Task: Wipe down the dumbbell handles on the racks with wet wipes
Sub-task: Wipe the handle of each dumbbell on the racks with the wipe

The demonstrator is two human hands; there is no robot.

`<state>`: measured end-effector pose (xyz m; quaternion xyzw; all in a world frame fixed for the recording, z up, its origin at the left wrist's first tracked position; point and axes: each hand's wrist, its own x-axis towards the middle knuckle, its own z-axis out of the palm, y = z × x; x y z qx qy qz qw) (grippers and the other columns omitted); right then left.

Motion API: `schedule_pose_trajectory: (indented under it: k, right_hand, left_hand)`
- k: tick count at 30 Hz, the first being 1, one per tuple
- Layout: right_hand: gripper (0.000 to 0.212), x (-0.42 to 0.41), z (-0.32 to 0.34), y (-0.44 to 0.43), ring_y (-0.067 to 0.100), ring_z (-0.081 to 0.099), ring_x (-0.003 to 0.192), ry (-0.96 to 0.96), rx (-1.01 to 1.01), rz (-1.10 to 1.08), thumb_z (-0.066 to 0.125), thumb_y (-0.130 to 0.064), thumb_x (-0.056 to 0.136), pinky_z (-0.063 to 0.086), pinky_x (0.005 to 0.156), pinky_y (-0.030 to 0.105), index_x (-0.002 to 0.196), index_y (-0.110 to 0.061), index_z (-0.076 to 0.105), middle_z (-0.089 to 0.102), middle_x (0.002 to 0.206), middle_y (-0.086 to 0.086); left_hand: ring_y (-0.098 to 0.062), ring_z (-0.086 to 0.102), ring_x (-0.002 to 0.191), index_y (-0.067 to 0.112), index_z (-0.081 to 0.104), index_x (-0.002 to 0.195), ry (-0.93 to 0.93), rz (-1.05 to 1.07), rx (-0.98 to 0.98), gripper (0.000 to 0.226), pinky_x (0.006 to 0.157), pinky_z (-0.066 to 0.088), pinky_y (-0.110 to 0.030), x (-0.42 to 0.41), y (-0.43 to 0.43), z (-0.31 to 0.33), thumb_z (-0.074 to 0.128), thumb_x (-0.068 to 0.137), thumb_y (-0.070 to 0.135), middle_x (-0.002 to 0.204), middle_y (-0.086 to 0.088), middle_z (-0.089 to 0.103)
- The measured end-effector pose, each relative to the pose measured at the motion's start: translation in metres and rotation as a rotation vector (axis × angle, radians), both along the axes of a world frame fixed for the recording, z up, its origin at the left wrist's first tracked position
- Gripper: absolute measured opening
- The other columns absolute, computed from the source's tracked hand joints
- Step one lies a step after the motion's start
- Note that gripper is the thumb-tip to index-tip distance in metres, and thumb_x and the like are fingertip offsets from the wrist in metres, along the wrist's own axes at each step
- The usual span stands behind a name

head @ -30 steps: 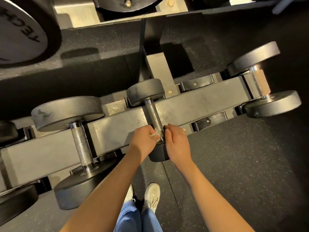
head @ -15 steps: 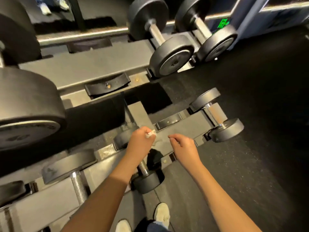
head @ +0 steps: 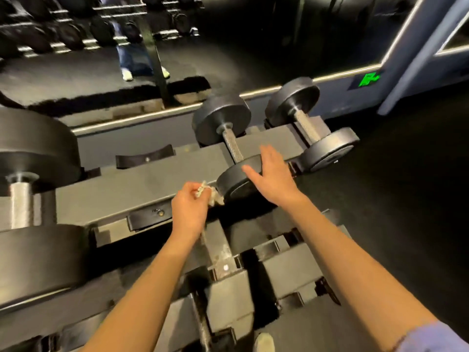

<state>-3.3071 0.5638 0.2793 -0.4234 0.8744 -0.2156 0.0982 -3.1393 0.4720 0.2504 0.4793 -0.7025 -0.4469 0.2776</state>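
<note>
My left hand (head: 189, 209) grips a crumpled wet wipe (head: 212, 193) just left of the near head of a black dumbbell (head: 223, 123) on the upper rack shelf. That dumbbell's knurled metal handle (head: 233, 146) is bare. My right hand (head: 271, 174) lies over the dumbbell's near head (head: 236, 184), fingers spread and nearly straight. A second dumbbell (head: 327, 146) sits to the right with its handle (head: 305, 127) exposed. A much larger dumbbell (head: 33, 250) with a smooth metal handle (head: 20, 201) fills the left edge.
The grey rack beam (head: 142, 179) carries empty black cradles (head: 144, 157). A lower shelf (head: 289, 270) lies beneath my arms. A mirror behind the rack reflects a person's legs (head: 132, 57). Dark rubber floor (head: 393, 212) spreads to the right, and a blue-grey wall (head: 411, 67) stands at the far right.
My view rose from the lower shelf to the upper one. Both hands left the small lower dumbbell; the left carried the wipe up and the right landed on the upper dumbbell's near head.
</note>
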Motion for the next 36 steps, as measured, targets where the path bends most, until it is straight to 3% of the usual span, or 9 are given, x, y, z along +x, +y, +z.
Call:
schedule_pose_trajectory:
  k: [5, 9, 11, 17, 21, 26, 29, 31, 36]
  right_hand:
    - [0.074, -0.006, 0.002, -0.003, 0.029, 0.025, 0.137, 0.039, 0.038, 0.070, 0.043, -0.053, 0.094, 0.021, 0.111, 0.036, 0.145, -0.002, 0.025, 0.030, 0.147, 0.017]
    - [0.077, -0.008, 0.002, -0.002, 0.028, 0.020, 0.139, 0.004, 0.053, 0.101, 0.044, -0.054, 0.093, 0.021, 0.113, 0.039, 0.146, -0.004, 0.022, 0.024, 0.150, 0.016]
    - [0.077, -0.009, 0.001, -0.002, 0.027, 0.018, 0.140, -0.001, 0.067, 0.101, 0.043, -0.055, 0.093, 0.021, 0.114, 0.040, 0.147, -0.005, 0.020, 0.022, 0.151, 0.015]
    - [0.079, -0.012, 0.004, -0.002, 0.024, 0.004, 0.145, -0.090, 0.132, 0.106, 0.038, -0.057, 0.094, 0.011, 0.117, 0.039, 0.151, -0.010, 0.009, 0.007, 0.157, 0.011]
    - [0.080, -0.013, 0.007, -0.003, 0.022, -0.004, 0.146, -0.125, 0.163, 0.086, 0.037, -0.058, 0.094, 0.002, 0.118, 0.038, 0.152, -0.012, 0.005, 0.000, 0.159, 0.009]
    - [0.080, -0.013, 0.008, -0.005, 0.025, 0.006, 0.144, -0.094, 0.149, 0.082, 0.042, -0.058, 0.093, 0.008, 0.117, 0.035, 0.150, -0.010, 0.011, 0.009, 0.156, 0.013]
    - [0.086, -0.022, 0.014, -0.015, 0.029, 0.019, 0.138, -0.145, 0.237, 0.061, 0.045, -0.063, 0.088, 0.022, 0.112, 0.039, 0.148, -0.008, 0.015, 0.021, 0.149, 0.016]
    - [0.089, -0.025, 0.015, -0.019, 0.030, 0.024, 0.135, -0.160, 0.246, 0.053, 0.046, -0.065, 0.086, 0.027, 0.110, 0.040, 0.147, -0.008, 0.017, 0.025, 0.147, 0.017]
    - [0.089, -0.025, 0.012, -0.016, 0.029, 0.016, 0.141, -0.203, 0.190, 0.054, 0.047, -0.063, 0.087, 0.020, 0.115, 0.041, 0.150, -0.010, 0.014, 0.018, 0.153, 0.016]
  left_hand:
    - [-0.017, 0.057, 0.078, 0.010, 0.062, 0.094, 0.014, 0.055, -0.008, 0.010, 0.068, 0.044, -0.028, -0.031, -0.013, 0.009, 0.061, 0.090, 0.019, 0.081, 0.001, 0.061]
    - [-0.004, 0.051, 0.068, 0.013, 0.059, 0.090, 0.052, 0.072, -0.017, 0.003, 0.054, 0.038, -0.005, -0.060, -0.024, 0.022, 0.059, 0.092, 0.015, 0.074, 0.010, 0.055]
    - [0.000, 0.048, 0.066, 0.012, 0.060, 0.093, 0.051, 0.072, -0.031, 0.003, 0.053, 0.035, -0.003, -0.078, -0.034, 0.027, 0.059, 0.091, 0.014, 0.075, 0.010, 0.054]
    - [-0.016, 0.058, 0.091, 0.006, 0.065, 0.107, 0.009, -0.002, 0.027, 0.021, 0.075, 0.041, -0.022, -0.122, -0.060, 0.017, 0.065, 0.086, 0.013, 0.098, -0.006, 0.064]
    - [-0.013, 0.055, 0.089, 0.002, 0.068, 0.106, -0.022, -0.034, 0.029, 0.023, 0.071, 0.036, -0.016, -0.132, -0.063, 0.010, 0.068, 0.085, 0.012, 0.102, -0.010, 0.066]
    - [-0.021, 0.060, 0.103, 0.002, 0.067, 0.111, -0.081, -0.172, 0.028, 0.027, 0.086, 0.043, -0.022, -0.126, -0.064, 0.009, 0.069, 0.085, 0.006, 0.110, -0.011, 0.067]
    - [-0.014, 0.056, 0.092, 0.001, 0.068, 0.109, -0.075, -0.161, -0.004, 0.026, 0.074, 0.036, -0.013, -0.128, -0.064, 0.012, 0.069, 0.084, 0.006, 0.097, -0.004, 0.062]
    - [-0.014, 0.056, 0.087, 0.005, 0.068, 0.108, -0.028, -0.091, 0.012, 0.027, 0.072, 0.037, -0.015, -0.132, -0.067, 0.013, 0.071, 0.082, 0.009, 0.091, -0.001, 0.060]
    - [-0.019, 0.059, 0.082, 0.006, 0.069, 0.100, 0.040, 0.019, 0.064, 0.020, 0.067, 0.038, -0.020, -0.144, -0.075, 0.009, 0.071, 0.083, 0.014, 0.091, -0.008, 0.065]
